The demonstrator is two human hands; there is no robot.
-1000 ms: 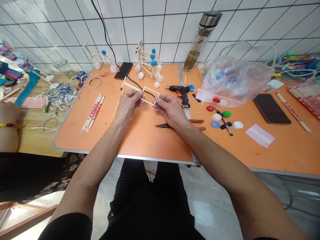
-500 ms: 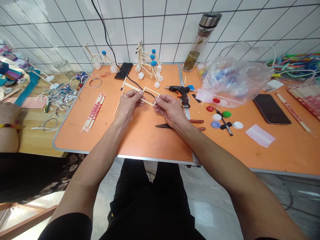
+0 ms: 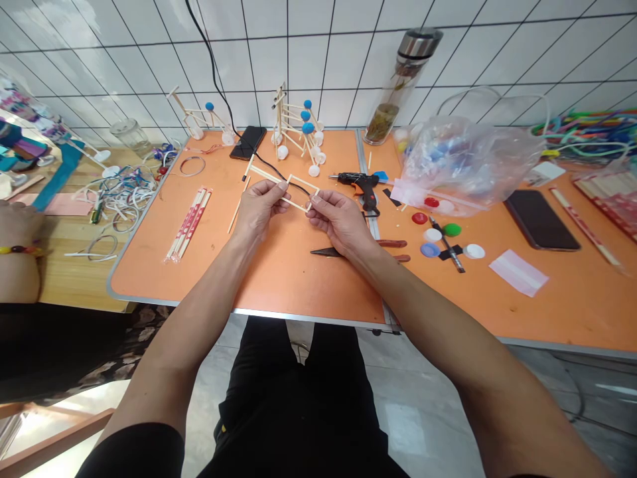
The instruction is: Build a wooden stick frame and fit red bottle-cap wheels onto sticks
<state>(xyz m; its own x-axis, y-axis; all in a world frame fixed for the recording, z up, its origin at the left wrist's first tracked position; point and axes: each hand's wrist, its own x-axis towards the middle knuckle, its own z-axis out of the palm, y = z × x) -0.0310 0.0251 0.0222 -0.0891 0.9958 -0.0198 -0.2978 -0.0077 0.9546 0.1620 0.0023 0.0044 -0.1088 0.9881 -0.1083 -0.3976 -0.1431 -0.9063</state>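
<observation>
The stick frame (image 3: 303, 183) is a small, flat rectangle of thin, pale wooden sticks, with one longer stick running past its corner toward 10 o'clock. It is held in the air above the middle of the orange tabletop (image 3: 279, 279), directly in front of the person. It looks very light and fairly stiff along each stick, but the thin sticks and small joints seem fragile. A gentle pinch near the corners looks safer than squeezing or twisting it.

The left grip (image 3: 259, 209) is closed in a pinch on the frame's left end, where the longer stick joins the rectangle. The right grip (image 3: 337, 221) is closed in a similar pinch on the frame's right corner. The hands are only slightly apart, with the open middle of the rectangle showing between them.

A loose stick (image 3: 237, 209) lies just off the left grip at 9 o'clock, and paper-wrapped chopsticks (image 3: 188, 224) lie farther out in the same direction. Stick models with blue balls (image 3: 293, 126) stand at 12 o'clock near the tabletop's far edge. From the right grip, a glue gun (image 3: 361, 182) rests at 1 o'clock, a dark blade (image 3: 328, 251) lies at 6 o'clock, and colored bottle caps (image 3: 432, 234) are scattered at 3 o'clock. At far 9 o'clock, a co-worker's hand (image 3: 17, 222) with a beaded bracelet rests apart, beyond the tabletop.
</observation>
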